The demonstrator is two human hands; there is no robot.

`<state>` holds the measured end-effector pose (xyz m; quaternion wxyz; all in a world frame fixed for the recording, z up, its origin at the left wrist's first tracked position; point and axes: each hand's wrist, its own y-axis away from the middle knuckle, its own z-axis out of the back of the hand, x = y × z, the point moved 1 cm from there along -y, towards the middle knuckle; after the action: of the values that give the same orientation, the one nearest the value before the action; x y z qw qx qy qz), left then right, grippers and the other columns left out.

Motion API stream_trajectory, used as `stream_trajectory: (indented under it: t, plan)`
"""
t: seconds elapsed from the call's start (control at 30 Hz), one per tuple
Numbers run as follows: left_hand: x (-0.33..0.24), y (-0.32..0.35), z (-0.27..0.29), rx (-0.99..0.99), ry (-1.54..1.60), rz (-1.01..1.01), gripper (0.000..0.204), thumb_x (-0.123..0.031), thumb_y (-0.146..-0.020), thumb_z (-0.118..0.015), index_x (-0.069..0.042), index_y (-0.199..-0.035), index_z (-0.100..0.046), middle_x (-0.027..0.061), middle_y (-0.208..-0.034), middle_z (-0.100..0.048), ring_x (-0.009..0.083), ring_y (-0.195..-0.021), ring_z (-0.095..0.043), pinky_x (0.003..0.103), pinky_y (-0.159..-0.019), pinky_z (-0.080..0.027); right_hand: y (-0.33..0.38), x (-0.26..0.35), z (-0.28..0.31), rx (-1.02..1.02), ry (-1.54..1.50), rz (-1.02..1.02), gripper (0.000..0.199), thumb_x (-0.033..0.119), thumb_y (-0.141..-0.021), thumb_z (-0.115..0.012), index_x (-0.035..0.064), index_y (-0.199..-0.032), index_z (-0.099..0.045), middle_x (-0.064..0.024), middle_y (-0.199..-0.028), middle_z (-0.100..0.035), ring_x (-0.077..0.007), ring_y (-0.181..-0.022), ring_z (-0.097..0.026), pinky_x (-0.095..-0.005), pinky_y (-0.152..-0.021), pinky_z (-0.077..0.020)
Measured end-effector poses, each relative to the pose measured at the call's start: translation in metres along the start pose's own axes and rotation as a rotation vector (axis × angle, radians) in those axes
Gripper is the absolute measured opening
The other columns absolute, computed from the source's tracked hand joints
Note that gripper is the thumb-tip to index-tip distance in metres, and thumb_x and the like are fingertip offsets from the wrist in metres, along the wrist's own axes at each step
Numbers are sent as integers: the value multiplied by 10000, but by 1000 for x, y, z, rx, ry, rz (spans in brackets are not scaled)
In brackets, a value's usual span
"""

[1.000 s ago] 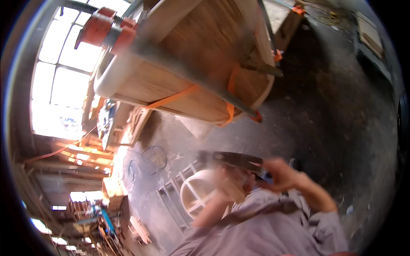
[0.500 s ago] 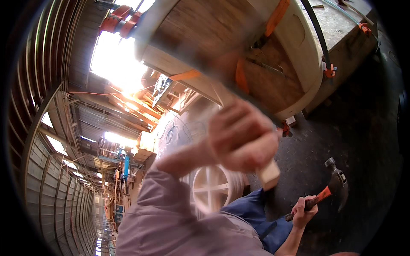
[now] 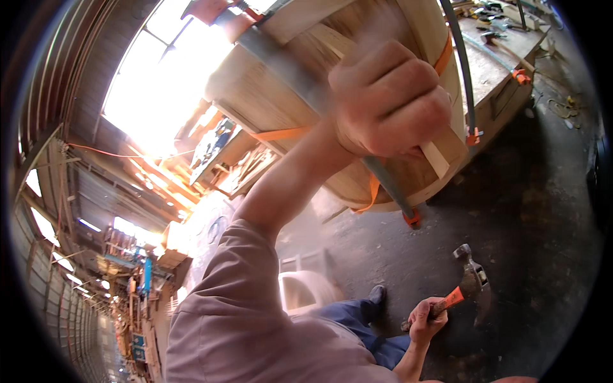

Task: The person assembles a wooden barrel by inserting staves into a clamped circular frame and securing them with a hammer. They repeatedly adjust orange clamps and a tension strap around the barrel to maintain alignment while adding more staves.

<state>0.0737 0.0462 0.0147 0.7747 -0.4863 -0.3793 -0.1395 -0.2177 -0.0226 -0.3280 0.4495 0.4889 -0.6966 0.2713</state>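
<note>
My left hand point(image 3: 393, 105) is a closed fist around a pale wooden block point(image 3: 436, 158), whose end pokes out below the fingers. The fist is in front of a large, curved wooden piece point(image 3: 287, 105) with rounded sides; whether the block touches it I cannot tell. A long grey bar clamp point(image 3: 389, 185) with orange ends runs across that piece, passing behind my left wrist. Lower down, my right hand point(image 3: 424, 322) grips a claw hammer point(image 3: 471, 271) by its dark and orange handle, the metal head pointing up and away from the curved piece.
Orange straps point(image 3: 372, 195) go round the curved piece. Another dark clamp point(image 3: 468, 76) stands at its right. Behind is a workbench point(image 3: 482, 67) with tools on it. A pale round form point(image 3: 300, 290) stands on the floor by my legs. Stacked timber point(image 3: 239, 167) lies farther back.
My left fist has moved up and right with the wooden block, now over the curved piece. The hammer in my right hand appears slightly lower and farther left. The whole view has shifted.
</note>
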Motion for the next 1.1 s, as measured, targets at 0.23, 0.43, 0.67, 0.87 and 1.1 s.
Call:
stream_trajectory:
  t: [0.23,0.43,0.67,0.87,1.1]
  plan:
    - [5,-16,11,-52,248,155,324,-365,-511,-656,-168,-695,-476,-35,-671,-467,151,-559,-487,287,-444,-335,-35,67,-58,-41,214,453,336,112,-975,-538,-67,-1249,-465,-38,-671,-512,-72,-468,-444,-207,-442,-378]
    - [4,-15,9,-104,245,208,348,-377,-486,-649,-173,-693,-458,-32,-665,-457,154,-547,-475,297,-422,-304,-58,113,-121,-90,-41,999,326,380,-1049,-460,62,-1046,-389,-56,-688,-465,-88,-481,-383,-229,-441,-387]
    - [2,-17,7,-124,227,202,347,-390,-489,-639,-178,-684,-447,-35,-654,-447,150,-538,-472,292,-420,-308,-56,123,-129,-6,-33,828,212,249,-1032,-451,52,-970,-404,-32,-656,-446,-82,-480,-372,-237,-420,-369]
    - [4,-16,5,-100,214,228,339,-382,-465,-615,-176,-671,-442,-33,-646,-447,149,-531,-467,288,-425,-312,-65,121,-118,26,151,663,173,206,-1026,-465,65,-957,-392,-45,-649,-469,-102,-479,-406,-249,-422,-385]
    - [4,-20,-2,-84,164,240,323,-366,-464,-613,-173,-666,-450,-25,-639,-449,155,-535,-477,285,-429,-339,-66,142,-116,32,191,486,204,254,-1036,-445,69,-973,-389,-28,-595,-409,-81,-437,-372,-251,-392,-389]
